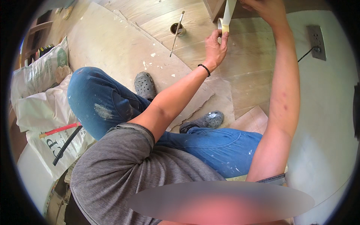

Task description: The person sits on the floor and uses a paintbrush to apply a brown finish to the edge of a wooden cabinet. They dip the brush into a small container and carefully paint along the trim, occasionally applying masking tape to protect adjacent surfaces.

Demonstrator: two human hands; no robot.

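My left hand (217, 47), with a dark beaded bracelet at the wrist, grips a roll of masking tape (220, 24) between thumb and fingers. A pale strip of tape (229, 12) runs up from the roll to the top edge of the view. My right hand (263, 8) reaches in at the top right, beside the strip and in front of a brown wooden surface; its fingertips are partly cut off, so its hold is unclear. Left of the roll, a thin paintbrush (177, 33) lies across an open can of dark liquid (181, 30) on the floor.
A paint-spotted board (112, 42) covers part of the wood-look floor. Printed plastic sacks (39, 70) lie at the left, with a red-and-wood stick (60, 130) and a black strip (67, 144) on one. At the right, a wall outlet (316, 42) holds a plugged-in black cord.
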